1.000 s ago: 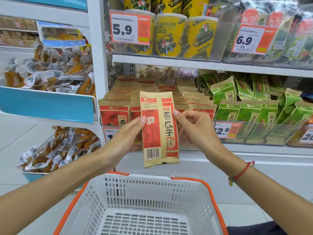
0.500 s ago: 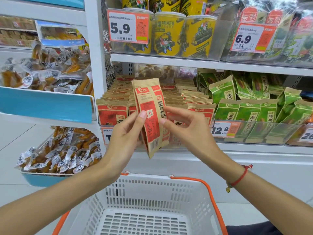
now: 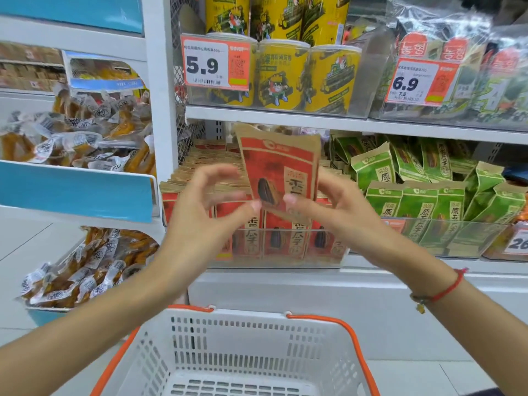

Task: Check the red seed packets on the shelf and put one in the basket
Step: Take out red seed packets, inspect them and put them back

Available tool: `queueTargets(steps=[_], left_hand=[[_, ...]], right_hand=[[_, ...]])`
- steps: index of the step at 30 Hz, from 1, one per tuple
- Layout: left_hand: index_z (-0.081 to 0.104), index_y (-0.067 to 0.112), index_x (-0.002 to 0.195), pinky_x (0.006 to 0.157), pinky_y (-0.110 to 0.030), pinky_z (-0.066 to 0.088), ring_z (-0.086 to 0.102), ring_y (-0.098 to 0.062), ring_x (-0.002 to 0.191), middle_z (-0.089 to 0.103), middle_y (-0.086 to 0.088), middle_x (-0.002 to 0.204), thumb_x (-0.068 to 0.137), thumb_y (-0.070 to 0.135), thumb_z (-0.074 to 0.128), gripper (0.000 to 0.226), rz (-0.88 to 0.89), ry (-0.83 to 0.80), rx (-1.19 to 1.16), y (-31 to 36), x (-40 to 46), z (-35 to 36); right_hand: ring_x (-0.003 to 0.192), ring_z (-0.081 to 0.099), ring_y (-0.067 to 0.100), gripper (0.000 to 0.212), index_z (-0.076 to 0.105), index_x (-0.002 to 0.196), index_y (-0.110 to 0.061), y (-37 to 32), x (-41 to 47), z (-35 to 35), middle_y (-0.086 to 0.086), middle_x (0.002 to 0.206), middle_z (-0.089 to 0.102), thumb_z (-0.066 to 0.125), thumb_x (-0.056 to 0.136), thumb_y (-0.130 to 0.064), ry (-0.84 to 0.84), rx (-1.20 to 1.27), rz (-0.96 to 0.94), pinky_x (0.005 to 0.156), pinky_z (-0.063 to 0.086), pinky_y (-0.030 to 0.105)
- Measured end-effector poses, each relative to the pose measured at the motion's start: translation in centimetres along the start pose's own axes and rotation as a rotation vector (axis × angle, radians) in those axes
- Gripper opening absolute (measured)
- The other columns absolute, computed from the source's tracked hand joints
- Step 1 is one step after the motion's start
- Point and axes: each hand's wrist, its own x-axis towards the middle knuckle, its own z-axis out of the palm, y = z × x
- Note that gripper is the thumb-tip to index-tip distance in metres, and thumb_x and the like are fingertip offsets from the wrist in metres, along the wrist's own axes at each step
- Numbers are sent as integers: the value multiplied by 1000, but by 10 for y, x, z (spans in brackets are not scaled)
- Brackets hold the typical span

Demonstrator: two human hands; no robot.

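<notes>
I hold one red and tan seed packet (image 3: 281, 172) upright in front of the shelf, its front with a seed picture facing me. My right hand (image 3: 331, 207) pinches its lower right part, thumb on the front and fingers behind. My left hand (image 3: 205, 210) is beside the packet's left edge with fingers spread and blurred; only its thumb tip touches the lower left corner. More red seed packets (image 3: 274, 241) stand in rows in a clear bin on the shelf behind. The white basket (image 3: 257, 312) with orange handles sits below my hands.
Green seed packets (image 3: 428, 207) fill the bin to the right. Yellow cans (image 3: 285, 78) and bagged goods stand on the shelf above with price tags. On the left, blue-fronted bins (image 3: 77, 192) hold several wrapped snack pieces. A white shelf post (image 3: 160, 110) separates them.
The packet was turned from its barcode side to its front and lifted higher. My left fingers came off it; the right hand keeps hold.
</notes>
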Motion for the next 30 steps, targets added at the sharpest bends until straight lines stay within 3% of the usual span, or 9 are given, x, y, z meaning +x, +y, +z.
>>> queueTargets(steps=[4,8,12,18,22,24,26,28,30], left_hand=[[58,36,114,73,-10,51,61,7,101,62,20,115,77,16,77,46,193,-79,203,7,36,-11],[71,31,108,78,-26,57,66,0,97,69,17,107,74,31,79,34,342,-52,434,-1,61,-11],[72,30,110,81,-37,57,67,-5,99,72,13,106,79,34,76,31,495,-5,691,-16,90,-7],[62,43,122,75,-39,50,67,-31,98,74,-5,104,88,40,65,34,341,-38,1021,-33,128,9],[58,38,129,93,-37,50,62,-14,113,70,4,117,88,45,61,41,51,-314,941,-33,152,10],[60,31,128,101,-37,46,59,-11,116,67,7,119,91,40,60,39,-34,-408,825,-34,160,14],[58,25,130,100,-29,44,58,-11,114,63,10,118,94,31,58,37,-81,-415,719,-37,167,20],[54,20,135,90,-17,39,54,-7,111,59,10,122,97,24,56,39,-120,-404,645,-42,176,27],[44,14,142,90,-9,31,46,-3,120,54,7,133,97,18,55,46,-163,-404,614,-47,184,32]], right_hand=[[117,57,4,36,65,119,-20,-9,22,-14,-8,121,66,68,85,-7,26,-113,-177,96,46,18],[119,51,5,43,64,120,-30,6,39,-25,-7,124,60,74,82,-13,160,-417,-267,97,44,24],[104,56,18,47,62,126,-34,30,54,-32,-2,116,61,72,83,-16,237,-889,-346,74,51,38],[122,57,25,60,49,135,-43,56,81,-39,-3,134,59,58,89,-5,186,-983,-217,83,52,40],[112,59,35,55,45,138,-43,73,105,-40,0,132,61,49,96,-9,137,-983,-122,78,51,43],[105,61,35,53,49,136,-40,82,118,-44,3,125,65,48,95,-6,118,-929,-64,75,48,36],[107,61,29,49,54,134,-35,87,128,-49,3,126,65,49,95,-5,104,-866,-20,75,41,27],[120,56,23,46,58,132,-30,92,136,-51,0,130,62,49,94,-4,108,-821,3,87,40,24],[122,55,24,46,60,130,-26,97,142,-53,2,130,62,49,93,-1,117,-809,30,90,41,23]])
